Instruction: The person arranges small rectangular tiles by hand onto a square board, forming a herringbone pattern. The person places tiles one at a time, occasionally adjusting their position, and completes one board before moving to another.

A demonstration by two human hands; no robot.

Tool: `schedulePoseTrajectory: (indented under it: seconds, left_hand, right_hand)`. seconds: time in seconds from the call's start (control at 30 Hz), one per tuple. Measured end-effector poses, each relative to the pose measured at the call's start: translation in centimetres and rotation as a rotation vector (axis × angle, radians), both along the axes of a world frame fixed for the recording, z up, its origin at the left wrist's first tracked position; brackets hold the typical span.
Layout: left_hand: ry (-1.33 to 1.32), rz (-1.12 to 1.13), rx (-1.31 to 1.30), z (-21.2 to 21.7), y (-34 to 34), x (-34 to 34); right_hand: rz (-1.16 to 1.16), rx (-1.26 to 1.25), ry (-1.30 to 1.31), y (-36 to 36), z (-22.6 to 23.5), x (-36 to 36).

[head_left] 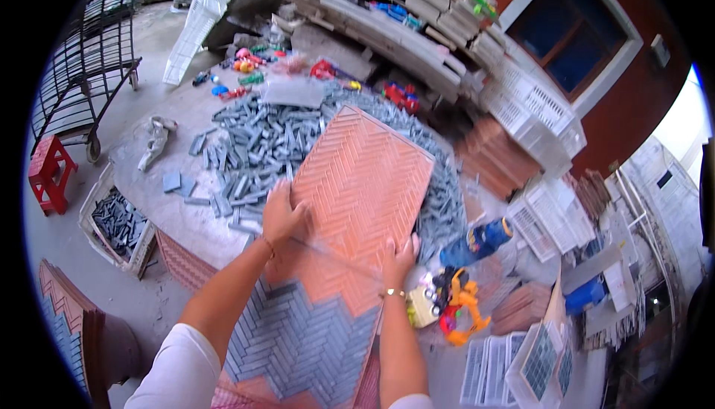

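An orange herringbone-patterned tray lies tilted across the middle, its ridged face bare of grey pieces. My left hand grips its left edge near the front corner, thumb on top. At the right front edge my right hand closes around the same tray, its fingers partly blurred. Beneath its near edge, toward me, another herringbone panel is covered with grey strip tiles and shows orange at both ends. Behind the orange tray spreads a heap of loose grey strip tiles.
A blue bottle and toy vehicles stand right of my right hand. Left are a crate of dark tile pieces, a red stool and stacked panels. White plastic crates pile up at right; colourful toys lie beyond the heap.
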State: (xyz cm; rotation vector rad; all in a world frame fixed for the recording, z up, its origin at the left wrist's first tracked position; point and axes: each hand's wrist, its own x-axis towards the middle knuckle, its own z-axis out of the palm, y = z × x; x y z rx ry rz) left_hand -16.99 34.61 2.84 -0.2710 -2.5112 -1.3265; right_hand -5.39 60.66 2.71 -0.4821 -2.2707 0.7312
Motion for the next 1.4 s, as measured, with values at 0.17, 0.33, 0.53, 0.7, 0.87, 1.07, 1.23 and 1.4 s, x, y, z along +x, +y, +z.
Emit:
schedulePoseTrajectory:
  seconds: [0.17, 0.33, 0.53, 0.7, 0.87, 1.07, 1.23, 1.4]
  left_hand:
    - [0.069, -0.139, -0.110, 0.9, 0.3, -0.1]
    - [0.133, -0.230, 0.160, 2.0, -5.3, 2.5]
    - [-0.010, -0.106, 0.198, -0.3, -13.3, 14.5]
    - [-0.209, -0.068, 0.453, -0.9, -15.3, 22.2]
    - [-0.357, -0.039, 0.556, -1.9, -18.0, 25.6]
    - [-0.429, -0.034, 0.577, -2.0, -19.6, 26.5]
    - [-0.311, 0.010, 0.461, -2.5, -21.3, 27.8]
    - [-0.174, -0.110, 0.041, 0.3, -20.2, 27.2]
  right_hand:
    - [0.051, 0.038, -0.163, 1.4, 0.1, -0.2]
    - [0.210, 0.094, -0.226, 0.2, 2.5, 4.9]
    - [0.470, 0.431, -0.217, -6.0, 3.0, 6.9]
    - [0.481, 0.546, -0.259, -8.5, 2.7, 2.2]
    - [0.443, 0.678, -0.340, -8.0, 0.4, 0.1]
    - [0.118, 0.615, -0.566, -4.2, 3.4, -2.9]
    - [0.456, 0.393, -0.353, -6.0, 8.5, 0.0]
    - [0.659, 0.483, -0.417, -9.8, 6.6, 10.1]
